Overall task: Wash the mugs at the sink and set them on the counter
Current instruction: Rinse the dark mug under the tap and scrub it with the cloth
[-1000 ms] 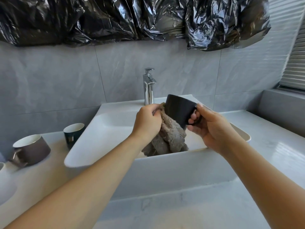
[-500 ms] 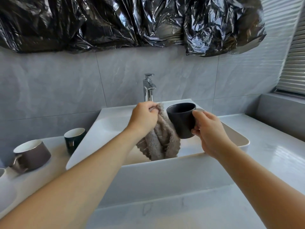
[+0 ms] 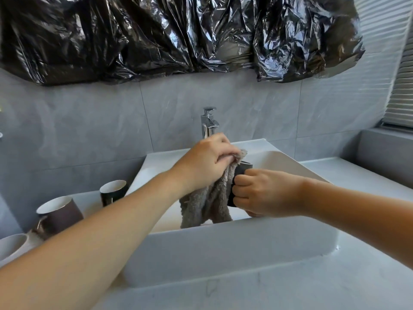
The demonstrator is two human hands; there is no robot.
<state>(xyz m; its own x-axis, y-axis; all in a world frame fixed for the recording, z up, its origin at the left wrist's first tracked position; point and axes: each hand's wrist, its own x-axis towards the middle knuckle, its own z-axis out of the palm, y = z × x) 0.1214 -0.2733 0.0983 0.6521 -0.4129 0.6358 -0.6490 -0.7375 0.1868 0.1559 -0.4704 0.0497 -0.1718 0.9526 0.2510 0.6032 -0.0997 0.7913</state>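
The small black round mug was held up over the white square sink, likely so drips would fall into it. The right hand had its fingers curled tight round the mug to keep it from slipping. The left hand was closed on a bunch of fuzzy grey cloth and pressed it against the mug, probably to rub it. The rest of the cloth hung down into the sink. Left of the sink, three more mugs waited on the pale counter: a dark green cup, a brown mug and a white mug.
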